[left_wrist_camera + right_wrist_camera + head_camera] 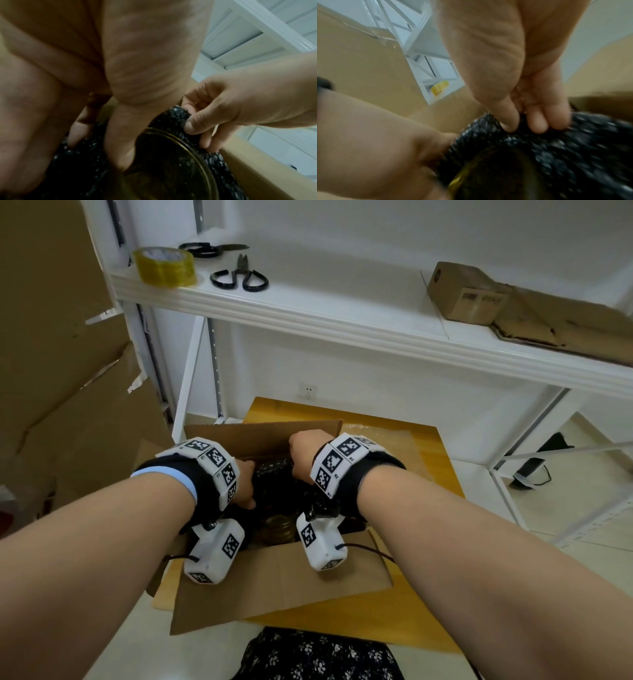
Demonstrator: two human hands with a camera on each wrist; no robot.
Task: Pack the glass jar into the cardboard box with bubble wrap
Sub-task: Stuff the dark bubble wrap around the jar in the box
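Note:
An open cardboard box (274, 573) sits on a low wooden board. Inside stands the glass jar with a gold lid (277, 527) (171, 162) (496, 182), ringed by black bubble wrap (274, 474) (173, 116) (547, 142). My left hand (245, 484) (120, 135) reaches into the box on the jar's left, its thumb lying over the lid and wrap, its fingers tucked behind the wrap. My right hand (303, 455) (530, 121) pinches the wrap's upper edge at the far right side of the jar. The jar's body is hidden.
A white shelf (342, 313) overhangs the box, bearing a yellow tape roll (164, 265), two black scissors (239, 277) and a flattened carton (513, 302). Large cardboard sheets (61, 371) lean at the left. Clear bubble wrap (387, 440) lies right of the box. A white rack (548, 460) stands on the right.

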